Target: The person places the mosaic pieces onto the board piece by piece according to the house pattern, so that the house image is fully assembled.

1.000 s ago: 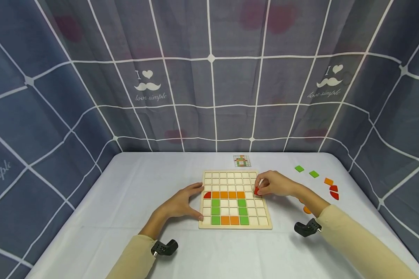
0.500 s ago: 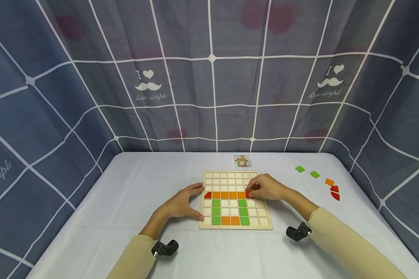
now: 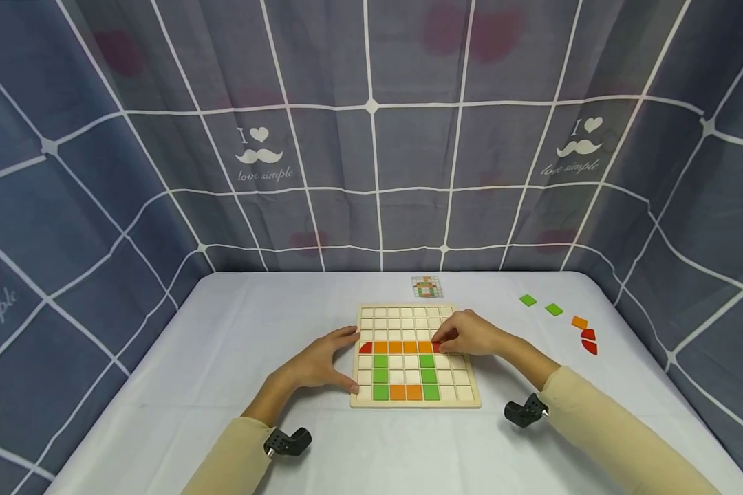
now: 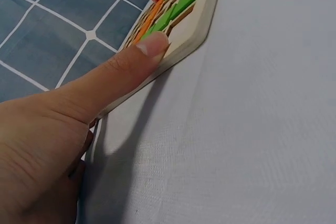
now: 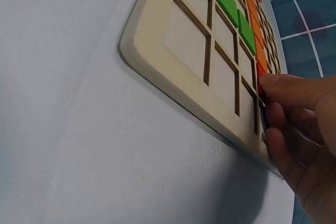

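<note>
A wooden grid board (image 3: 415, 404) lies on the white cloth. My left hand (image 3: 314, 361) rests at its left edge, fingers spread, with the thumb (image 4: 152, 45) on the rim. My right hand (image 3: 473, 333) pinches a small red tile (image 3: 436, 348) at the right end of a row of orange tiles (image 3: 402, 346). In the right wrist view the thumb covers part of that red tile (image 5: 261, 72). A red rounded tile (image 3: 365, 348) fills the row's left end. Below stand two columns of green tiles (image 3: 380, 376), with two orange tiles (image 3: 405, 392) between their bottom ends.
A small pattern card (image 3: 427, 287) lies behind the board. At the right are loose green tiles (image 3: 554, 309), an orange tile (image 3: 579, 322) and red tiles (image 3: 589, 347). A grey checked curtain (image 3: 408, 151) surrounds the table on the far side and both sides.
My right hand has moved left over the board, bringing the red tile from the right edge to the cell at the end of the orange row. My left hand has stayed put.
</note>
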A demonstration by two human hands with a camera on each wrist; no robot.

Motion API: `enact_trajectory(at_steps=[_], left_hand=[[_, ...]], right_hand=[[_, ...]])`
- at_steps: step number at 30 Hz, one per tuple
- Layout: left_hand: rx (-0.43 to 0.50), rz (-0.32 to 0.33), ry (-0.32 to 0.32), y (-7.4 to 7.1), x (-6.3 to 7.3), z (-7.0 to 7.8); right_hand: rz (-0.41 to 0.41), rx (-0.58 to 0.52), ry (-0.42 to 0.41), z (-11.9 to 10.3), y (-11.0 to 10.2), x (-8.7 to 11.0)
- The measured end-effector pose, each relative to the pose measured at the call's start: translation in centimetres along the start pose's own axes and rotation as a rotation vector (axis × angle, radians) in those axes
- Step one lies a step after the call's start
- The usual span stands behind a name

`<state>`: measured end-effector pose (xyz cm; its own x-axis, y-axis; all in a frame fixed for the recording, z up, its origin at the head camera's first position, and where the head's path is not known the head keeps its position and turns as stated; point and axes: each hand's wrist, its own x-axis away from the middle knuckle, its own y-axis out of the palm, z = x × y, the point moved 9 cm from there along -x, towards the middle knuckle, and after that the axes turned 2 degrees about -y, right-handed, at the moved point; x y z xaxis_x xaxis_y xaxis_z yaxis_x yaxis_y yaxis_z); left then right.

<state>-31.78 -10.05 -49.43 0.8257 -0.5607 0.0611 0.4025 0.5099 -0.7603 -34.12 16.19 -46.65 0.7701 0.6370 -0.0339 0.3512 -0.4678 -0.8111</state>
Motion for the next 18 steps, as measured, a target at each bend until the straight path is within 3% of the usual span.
enact_trajectory(at_steps=[13, 18], left_hand=[[-0.067, -0.009, 0.035, -0.22, -0.1, 0.64], [-0.033, -0.003, 0.005, -0.06, -0.08, 0.22]], right_hand=[[-0.001, 0.035, -0.044, -0.56, -0.08, 0.32], [-0.025, 0.014, -0.038, -0.48, -0.16, 0.51]])
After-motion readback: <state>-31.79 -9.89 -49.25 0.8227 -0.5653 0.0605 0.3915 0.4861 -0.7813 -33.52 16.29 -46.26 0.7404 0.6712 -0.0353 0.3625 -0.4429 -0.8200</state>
